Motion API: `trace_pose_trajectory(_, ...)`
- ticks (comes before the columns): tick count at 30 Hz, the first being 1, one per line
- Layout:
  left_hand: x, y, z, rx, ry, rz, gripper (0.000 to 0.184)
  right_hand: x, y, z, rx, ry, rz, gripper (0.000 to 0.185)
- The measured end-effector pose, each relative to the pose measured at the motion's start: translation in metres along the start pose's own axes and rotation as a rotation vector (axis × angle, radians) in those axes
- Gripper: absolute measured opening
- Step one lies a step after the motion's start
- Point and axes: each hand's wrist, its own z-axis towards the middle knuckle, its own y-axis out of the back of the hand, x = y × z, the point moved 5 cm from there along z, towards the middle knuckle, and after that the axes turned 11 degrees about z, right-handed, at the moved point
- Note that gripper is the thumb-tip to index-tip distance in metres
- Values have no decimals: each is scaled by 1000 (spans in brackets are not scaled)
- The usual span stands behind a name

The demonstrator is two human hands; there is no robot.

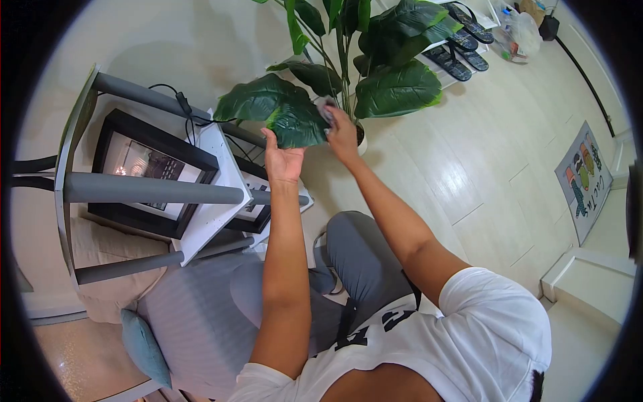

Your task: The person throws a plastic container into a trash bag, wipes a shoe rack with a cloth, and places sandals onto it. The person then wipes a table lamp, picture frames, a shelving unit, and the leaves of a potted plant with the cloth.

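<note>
A potted plant with broad dark green leaves rises ahead of me at the top of the head view. One large leaf spreads out to the left of the stems. My left hand holds that leaf from below at its near edge, palm up, with the thumb showing and the other fingers hidden beneath it. At the leaf's right edge, my right hand grips a crumpled greyish cloth that touches the leaf. The white pot is partly hidden behind my right hand.
A shelf unit with grey posts and a black picture frame stands close on the left. Below it is a grey cushioned seat. Flip-flops rest on a white rack behind the plant. A cactus mat lies at right.
</note>
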Motion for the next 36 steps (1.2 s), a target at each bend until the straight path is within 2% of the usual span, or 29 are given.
trace_pose_trajectory(2, -2, 3, -1, -3, 12, 23, 51, -37, 11, -8, -14, -135, -12, 36)
trace_pose_trajectory(3, -2, 4, -2, -8, 22, 64, 51, -43, 13, -9, -13, -138, -9, 36)
trace_pose_trajectory(5, -2, 3, -3, -14, 31, 104, 51, -42, 16, -6, 4, -465, 186, 34)
trace_pose_trajectory(6, -1, 3, -4, -21, 45, 116, 50, -34, 14, -3, 7, -466, 187, 34)
trace_pose_trajectory(8, 1, 4, -4, -29, 49, 129, 50, -3, -1, 10, 122, -225, 221, 33)
trace_pose_trajectory(10, -4, 8, -3, -10, 22, 179, 50, 31, -12, 15, 178, -174, 222, 30)
trace_pose_trajectory(12, -26, 11, 2, -52, -68, 305, 50, 65, -25, 18, 300, -221, 563, 27)
trace_pose_trajectory(14, -55, 5, 9, -92, -154, 425, 51, 70, -27, 24, 286, -383, 503, 25)
trace_pose_trajectory(16, -89, -4, 14, -322, -210, 538, 56, 78, -32, 38, 193, -231, 495, 23)
trace_pose_trajectory(18, -100, -19, 34, -331, -163, 589, 53, 76, -40, 44, 163, -151, 475, 22)
trace_pose_trajectory(20, -104, -18, 57, -341, -115, 636, 50, 67, -53, 42, 264, -247, 352, 22)
trace_pose_trajectory(22, -101, -11, 80, -216, -249, 577, 40, 75, -54, 40, 266, -224, 421, 21)
trace_pose_trajectory(23, -102, -11, 82, -151, -266, 507, 31, 83, -47, 40, 169, -261, 495, 20)
trace_pose_trajectory(24, -100, -8, 83, -145, -269, 504, 31, 91, -41, 42, 73, -297, 570, 19)
trace_pose_trajectory(26, -92, -21, 52, -57, -231, 494, 31, 83, -44, 50, 21, -265, 638, 18)
trace_pose_trajectory(28, -87, -18, 41, -60, -233, 472, 30, 86, -47, 56, -15, 167, 215, 18)
trace_pose_trajectory(29, -82, -14, 42, -27, -214, 520, 31, 77, -60, 50, 60, -16, 267, 18)
trace_pose_trajectory(30, -77, -11, 44, 13, -195, 569, 32, 78, -72, 48, 52, -1, 280, 17)
trace_pose_trajectory(31, -80, -13, 41, 63, -299, 646, 31, 90, -84, 48, 84, 59, 318, 17)
trace_pose_trajectory(32, -80, -17, 36, 67, -301, 648, 31, 106, -96, 50, 117, 122, 355, 17)
trace_pose_trajectory(34, -74, -20, 24, 76, -102, 158, 22, 152, -122, 48, 247, 464, 85, 16)
trace_pose_trajectory(35, -72, -20, 25, 69, -75, 110, 22, 167, -134, 48, 240, 459, 88, 16)
trace_pose_trajectory(36, -71, -19, 26, 70, -93, 188, 22, 177, -156, 42, 474, 427, -58, 16)
